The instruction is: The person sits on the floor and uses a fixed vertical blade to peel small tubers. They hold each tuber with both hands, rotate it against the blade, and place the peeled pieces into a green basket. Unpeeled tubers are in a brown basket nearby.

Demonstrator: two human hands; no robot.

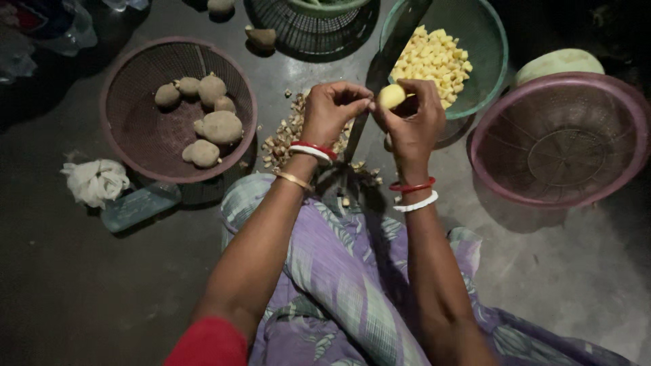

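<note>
I sit on the floor (81, 291) and hold one peeled potato (391, 95) in the upper middle of the frame, just below the green bowl (491, 41). My right hand (413, 125) closes around it from the right side, with thumb and fingers curled on it. My left hand (332, 108) touches it from the left with pinched fingertips. So both hands are closed on the same piece. Between my hands stands an upright blade (397, 41); it goes up across the rim of the green bowl, and the potato is against it, I think.

The potato is small, pale yellow and without skin. I judge it is light and firm, but wet and slippery where it is peeled, so I should grip it on the two ends, with the fingertips away from the blade edge.

The green bowl holds yellow potato cubes (434, 61). Under my hands lies a heap of peelings (281, 139). At the left of the frame a dark pink basket (135, 135) has unpeeled potatoes (218, 126). At the right an empty pink basket (630, 135) stands. A white cloth (95, 181) lies at the left.
</note>
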